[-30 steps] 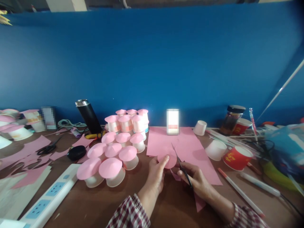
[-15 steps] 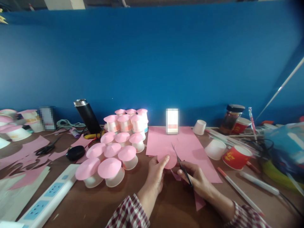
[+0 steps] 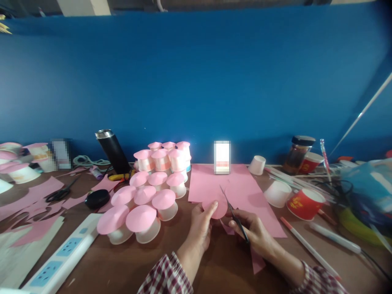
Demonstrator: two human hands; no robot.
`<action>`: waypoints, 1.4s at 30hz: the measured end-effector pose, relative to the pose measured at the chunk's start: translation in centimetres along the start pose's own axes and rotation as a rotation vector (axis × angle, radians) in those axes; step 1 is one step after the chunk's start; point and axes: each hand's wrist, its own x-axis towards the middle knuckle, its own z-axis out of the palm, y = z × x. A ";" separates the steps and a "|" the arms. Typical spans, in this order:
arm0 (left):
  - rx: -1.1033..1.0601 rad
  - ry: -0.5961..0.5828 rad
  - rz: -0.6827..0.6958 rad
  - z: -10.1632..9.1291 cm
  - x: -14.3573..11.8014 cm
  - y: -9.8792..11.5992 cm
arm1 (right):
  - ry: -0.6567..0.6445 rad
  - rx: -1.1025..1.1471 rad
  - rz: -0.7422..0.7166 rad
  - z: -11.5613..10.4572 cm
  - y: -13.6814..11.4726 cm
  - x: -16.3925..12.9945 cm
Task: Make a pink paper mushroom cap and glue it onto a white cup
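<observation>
1. Head view: the left hand (image 3: 200, 228) pinches a round pink paper disc (image 3: 216, 207), fingers clamped on its lower edge, just in front of the large pink paper sheet (image 3: 239, 192) on the brown table (image 3: 220, 265).
2. At its 3 o'clock, the right hand (image 3: 255, 233) grips small black scissors (image 3: 234, 214), the blades reaching the disc's right edge; the cut looks nearly complete.
3. At 9 o'clock stand about a dozen finished pink-capped white paper cups (image 3: 143, 216); at 2 o'clock, plain white cups (image 3: 278, 193) remain uncapped.
</observation>
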 end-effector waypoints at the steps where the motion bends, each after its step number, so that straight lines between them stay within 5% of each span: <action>1: -0.004 0.002 -0.001 0.0 0.0 0.0 | 0.002 -0.002 -0.001 0.0 0.0 0.0; 42: 0.008 0.045 -0.009 -0.1 0.1 -0.2 | 0.001 0.062 0.102 0.1 -0.6 0.0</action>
